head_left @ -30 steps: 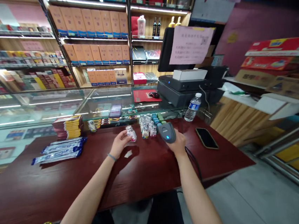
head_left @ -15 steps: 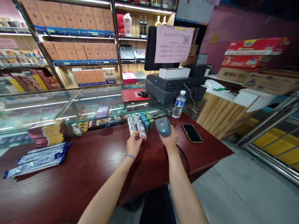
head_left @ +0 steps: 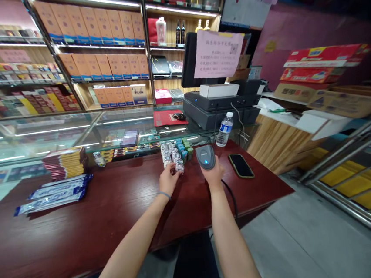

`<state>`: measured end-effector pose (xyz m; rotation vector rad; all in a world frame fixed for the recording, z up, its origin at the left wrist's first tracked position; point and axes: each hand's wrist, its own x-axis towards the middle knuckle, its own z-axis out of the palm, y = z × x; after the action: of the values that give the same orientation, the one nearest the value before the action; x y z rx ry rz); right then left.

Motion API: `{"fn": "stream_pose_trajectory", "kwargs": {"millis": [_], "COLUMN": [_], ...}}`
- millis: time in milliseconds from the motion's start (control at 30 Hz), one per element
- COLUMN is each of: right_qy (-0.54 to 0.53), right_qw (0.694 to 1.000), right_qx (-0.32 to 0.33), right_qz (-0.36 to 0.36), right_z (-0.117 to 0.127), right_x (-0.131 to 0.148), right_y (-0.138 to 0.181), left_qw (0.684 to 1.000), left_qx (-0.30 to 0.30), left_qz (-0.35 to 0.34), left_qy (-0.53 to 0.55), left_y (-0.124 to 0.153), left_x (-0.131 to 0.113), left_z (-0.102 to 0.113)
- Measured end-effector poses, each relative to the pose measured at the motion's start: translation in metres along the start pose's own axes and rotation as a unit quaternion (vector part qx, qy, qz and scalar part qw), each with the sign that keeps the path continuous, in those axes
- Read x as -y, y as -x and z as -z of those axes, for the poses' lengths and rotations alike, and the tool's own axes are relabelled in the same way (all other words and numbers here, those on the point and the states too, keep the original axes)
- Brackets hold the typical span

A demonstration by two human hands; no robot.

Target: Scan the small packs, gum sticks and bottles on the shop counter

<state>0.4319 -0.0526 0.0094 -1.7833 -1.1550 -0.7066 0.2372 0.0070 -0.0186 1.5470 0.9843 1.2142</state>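
Note:
My right hand [head_left: 214, 175] grips a grey handheld barcode scanner [head_left: 205, 156] with a blue light, held just above the dark red table [head_left: 82, 227]. Its black cable [head_left: 230, 198] runs back toward me. My left hand [head_left: 169, 180] reaches to a small clear bottle [head_left: 179, 166] at the near edge of a cluster of small clear bottles [head_left: 169, 152], with fingers closed around it. Green and blue capped bottles [head_left: 184, 150] stand behind the cluster.
A black phone [head_left: 241, 165] lies right of the scanner. A water bottle [head_left: 224, 130] and a cash register [head_left: 217, 105] stand behind it. Blue packets [head_left: 55, 194], a stack of red-yellow packs [head_left: 65, 163] and one lone bottle [head_left: 99, 159] sit to the left. Glass counter and shelves lie beyond.
My left hand carried a small bottle from mid-table forward to the cluster of bottles. The scanner hand stayed beside it while my view shifted.

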Motion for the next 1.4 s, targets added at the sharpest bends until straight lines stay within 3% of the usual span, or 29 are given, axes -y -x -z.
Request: {"fn": "stream_pose_trajectory", "kwargs": {"millis": [100, 167, 300, 467, 633, 933, 1200, 1400], "right_qy": [0.000, 0.010, -0.010, -0.061, -0.136, -0.234, -0.270, -0.268], "right_qw": [1.000, 1.000, 0.996, 0.982, 0.952, 0.891, 0.883, 0.883], "right_qx": [-0.010, -0.022, -0.049, -0.038, 0.009, 0.076, 0.100, 0.117], "right_qz": [-0.004, 0.001, 0.073, 0.178, 0.274, 0.382, 0.369, 0.368], "right_z": [0.000, 0.000, -0.001, -0.003, -0.002, 0.000, -0.006, -0.005], "right_x": [0.001, 0.002, 0.010, 0.036, 0.074, 0.121, 0.128, 0.129], "right_y": [0.000, 0.000, 0.002, 0.008, 0.023, 0.044, 0.049, 0.046], "left_qw": [1.000, 0.999, 0.985, 0.953, 0.926, 0.926, 0.931, 0.918], "left_qx": [-0.021, -0.044, -0.145, -0.271, -0.336, -0.355, -0.338, -0.344], "left_qz": [-0.010, -0.029, -0.066, -0.065, -0.051, -0.010, -0.018, 0.023], "left_qy": [0.016, 0.005, -0.062, -0.118, -0.162, -0.125, -0.136, -0.194], "left_y": [0.006, 0.008, 0.005, -0.009, -0.028, -0.064, -0.093, -0.104], "left_x": [-0.010, -0.018, -0.024, -0.010, 0.016, 0.043, 0.053, 0.060], "left_z": [0.017, 0.039, 0.106, 0.200, 0.260, 0.287, 0.298, 0.296]}}
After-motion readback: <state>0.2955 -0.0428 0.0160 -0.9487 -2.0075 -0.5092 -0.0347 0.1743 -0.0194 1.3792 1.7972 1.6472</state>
